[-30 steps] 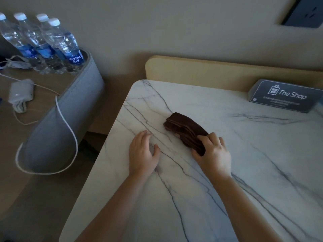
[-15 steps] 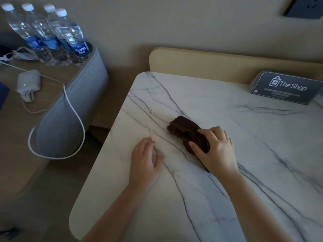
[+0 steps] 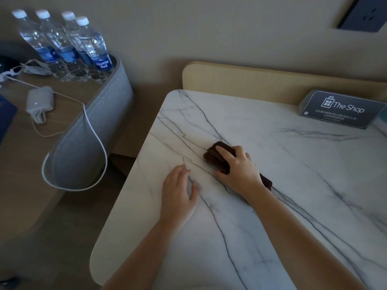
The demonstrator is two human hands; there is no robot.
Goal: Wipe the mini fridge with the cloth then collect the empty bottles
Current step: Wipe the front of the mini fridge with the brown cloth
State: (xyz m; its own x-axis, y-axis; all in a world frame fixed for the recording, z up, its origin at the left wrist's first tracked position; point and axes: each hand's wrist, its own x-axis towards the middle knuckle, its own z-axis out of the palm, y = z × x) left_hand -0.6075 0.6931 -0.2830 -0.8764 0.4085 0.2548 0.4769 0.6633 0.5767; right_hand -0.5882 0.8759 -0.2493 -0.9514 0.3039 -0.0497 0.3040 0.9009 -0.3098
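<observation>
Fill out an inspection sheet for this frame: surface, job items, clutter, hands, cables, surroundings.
Surface: white grey-veined marble top, rounded corner.
Job's things: dark brown folded cloth lying on the marble; four capped clear plastic bottles upright on the wooden side table, contents unclear.
Clutter: grey "The Shop" sign at the marble's far edge; white charger block on the side table.
Hands: left hand flat on the marble; right hand grips the cloth.
Cables: white cable draped over the side table's grey rim.
Surroundings: beige wall, dark wall socket.

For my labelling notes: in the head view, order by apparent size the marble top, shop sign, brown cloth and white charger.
marble top
then shop sign and brown cloth, too close to rank, cloth partly under the right hand
white charger smallest
</observation>
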